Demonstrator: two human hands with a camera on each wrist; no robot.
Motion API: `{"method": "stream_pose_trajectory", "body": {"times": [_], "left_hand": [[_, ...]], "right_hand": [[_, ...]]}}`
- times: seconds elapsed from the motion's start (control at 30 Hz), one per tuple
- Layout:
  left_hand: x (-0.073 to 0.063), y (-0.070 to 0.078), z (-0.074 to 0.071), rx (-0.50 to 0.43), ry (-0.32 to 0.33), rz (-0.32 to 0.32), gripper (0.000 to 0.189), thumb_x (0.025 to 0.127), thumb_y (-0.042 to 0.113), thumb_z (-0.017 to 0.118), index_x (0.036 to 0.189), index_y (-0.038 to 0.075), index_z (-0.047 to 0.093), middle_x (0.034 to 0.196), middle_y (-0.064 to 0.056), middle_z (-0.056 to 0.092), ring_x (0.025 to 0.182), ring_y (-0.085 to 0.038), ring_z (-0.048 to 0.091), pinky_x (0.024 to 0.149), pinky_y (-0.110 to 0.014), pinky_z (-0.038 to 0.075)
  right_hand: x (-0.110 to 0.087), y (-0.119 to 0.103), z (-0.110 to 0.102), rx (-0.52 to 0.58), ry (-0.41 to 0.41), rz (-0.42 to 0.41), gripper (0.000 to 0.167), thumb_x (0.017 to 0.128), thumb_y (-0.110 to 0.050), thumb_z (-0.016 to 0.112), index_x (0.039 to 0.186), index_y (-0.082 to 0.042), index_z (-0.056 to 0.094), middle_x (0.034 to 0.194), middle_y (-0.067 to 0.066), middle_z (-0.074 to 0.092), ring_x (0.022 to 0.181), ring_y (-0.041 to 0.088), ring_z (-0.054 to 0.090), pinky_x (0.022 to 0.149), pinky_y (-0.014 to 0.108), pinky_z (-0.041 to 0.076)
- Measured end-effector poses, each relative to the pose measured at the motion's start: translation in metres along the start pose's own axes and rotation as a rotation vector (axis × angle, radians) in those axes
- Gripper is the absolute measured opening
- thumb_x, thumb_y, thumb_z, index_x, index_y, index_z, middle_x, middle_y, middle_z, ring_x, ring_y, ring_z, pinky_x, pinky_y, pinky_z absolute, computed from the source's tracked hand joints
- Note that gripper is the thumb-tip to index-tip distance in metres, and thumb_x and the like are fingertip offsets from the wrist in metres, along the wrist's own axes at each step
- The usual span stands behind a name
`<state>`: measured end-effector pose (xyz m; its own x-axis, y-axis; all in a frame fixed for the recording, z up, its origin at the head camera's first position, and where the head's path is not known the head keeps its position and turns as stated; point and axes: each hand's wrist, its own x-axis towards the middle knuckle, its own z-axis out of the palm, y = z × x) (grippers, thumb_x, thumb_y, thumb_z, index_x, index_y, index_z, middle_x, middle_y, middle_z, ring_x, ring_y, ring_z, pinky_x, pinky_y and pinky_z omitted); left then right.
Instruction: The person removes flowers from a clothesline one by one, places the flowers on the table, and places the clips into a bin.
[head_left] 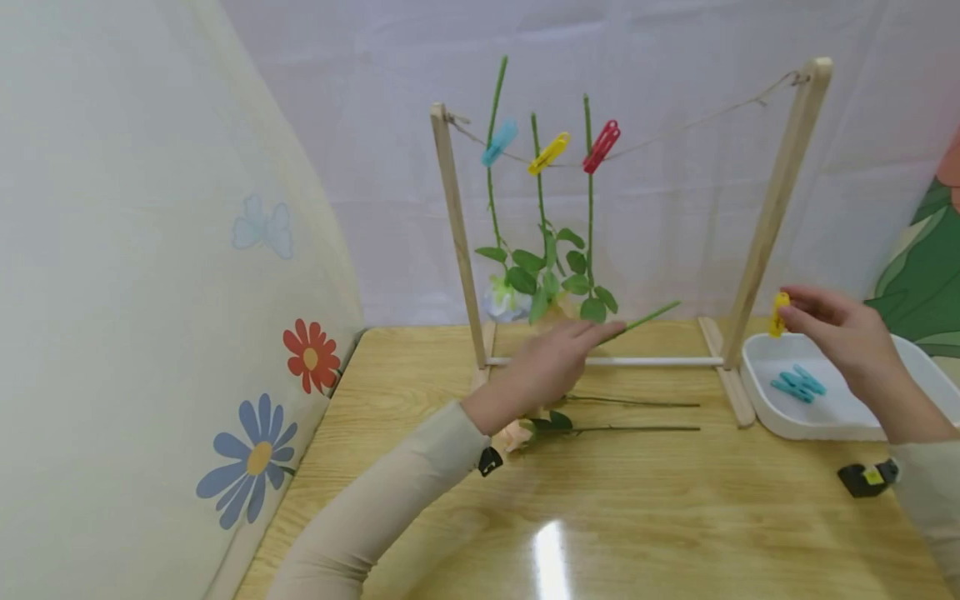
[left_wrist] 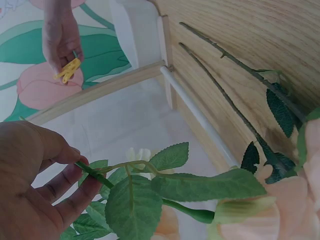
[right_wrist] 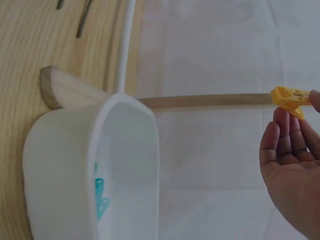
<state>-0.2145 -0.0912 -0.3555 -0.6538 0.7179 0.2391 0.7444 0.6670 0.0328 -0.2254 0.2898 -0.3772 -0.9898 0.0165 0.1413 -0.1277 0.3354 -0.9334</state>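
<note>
My left hand (head_left: 547,362) pinches the green stem (head_left: 654,314) of an artificial flower between thumb and fingers, in front of the wooden rack. In the left wrist view, its leaves (left_wrist: 205,187) and peach bloom (left_wrist: 250,222) extend to the right of the fingertips. Above the white tray, my right hand (head_left: 847,333) holds a yellow clothespin (head_left: 779,314) between thumb and fingers. Three flowers hang upside down from the rack's string by a blue clothespin (head_left: 500,143), another yellow clothespin (head_left: 550,153) and a red clothespin (head_left: 602,147).
Two more flower stems (head_left: 637,429) lie on the wooden table (head_left: 637,517), below the rack's white crossbar (head_left: 652,362). At the right, the white tray (head_left: 787,429) holds blue clothespins (head_left: 798,383). The rack's right post (head_left: 776,200) stands between my hands.
</note>
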Motion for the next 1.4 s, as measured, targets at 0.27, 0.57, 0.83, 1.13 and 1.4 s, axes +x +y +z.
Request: {"method": "stream_pose_trajectory", "body": {"times": [0.27, 0.57, 0.83, 1.13, 1.4], "left_hand": [[0.000, 0.002, 0.013, 0.108, -0.020, 0.047, 0.077, 0.088, -0.013, 0.054, 0.156, 0.020, 0.038, 0.127, -0.002, 0.063, 0.095, -0.015, 0.061, 0.050, -0.011, 0.041], [-0.003, 0.004, 0.030, 0.194, 0.021, 0.136, 0.077, 0.087, -0.013, 0.058, 0.155, 0.016, 0.040, 0.125, 0.000, 0.064, 0.103, -0.015, 0.062, 0.058, -0.012, 0.045], [-0.004, 0.007, 0.043, 0.332, 0.044, 0.185, 0.077, 0.087, -0.011, 0.061, 0.156, 0.016, 0.039, 0.125, 0.004, 0.062, 0.099, -0.011, 0.060, 0.054, -0.012, 0.041], [-0.004, 0.011, 0.052, 0.368, -0.050, 0.173, 0.083, 0.088, -0.012, 0.062, 0.160, 0.018, 0.031, 0.134, 0.004, 0.058, 0.111, -0.012, 0.057, 0.063, -0.013, 0.049], [-0.003, 0.014, 0.058, 0.437, -0.071, 0.189, 0.085, 0.089, -0.012, 0.061, 0.161, 0.019, 0.029, 0.139, 0.003, 0.056, 0.111, -0.015, 0.059, 0.052, -0.014, 0.045]], "right_hand": [[0.000, 0.020, -0.007, -0.118, 0.041, 0.024, 0.056, 0.101, -0.033, 0.061, 0.147, -0.003, 0.050, 0.097, -0.032, 0.056, 0.086, -0.012, 0.055, 0.071, 0.002, 0.045], [-0.004, 0.039, -0.014, -0.254, 0.059, 0.063, 0.066, 0.102, -0.039, 0.057, 0.149, 0.006, 0.043, 0.094, -0.034, 0.049, 0.086, -0.012, 0.046, 0.067, 0.004, 0.042], [-0.007, 0.056, -0.023, -0.353, 0.078, 0.009, 0.058, 0.103, -0.035, 0.056, 0.142, 0.007, 0.048, 0.092, -0.033, 0.046, 0.082, -0.013, 0.043, 0.064, 0.007, 0.041], [-0.009, 0.066, -0.031, -0.458, 0.056, 0.037, 0.057, 0.104, -0.034, 0.056, 0.140, 0.009, 0.050, 0.110, 0.010, 0.056, 0.080, -0.013, 0.038, 0.060, 0.011, 0.040], [-0.010, 0.074, -0.034, -0.542, 0.058, 0.055, 0.056, 0.105, -0.031, 0.053, 0.139, 0.013, 0.049, 0.118, 0.029, 0.055, 0.096, 0.029, 0.054, 0.059, 0.018, 0.040]]}}
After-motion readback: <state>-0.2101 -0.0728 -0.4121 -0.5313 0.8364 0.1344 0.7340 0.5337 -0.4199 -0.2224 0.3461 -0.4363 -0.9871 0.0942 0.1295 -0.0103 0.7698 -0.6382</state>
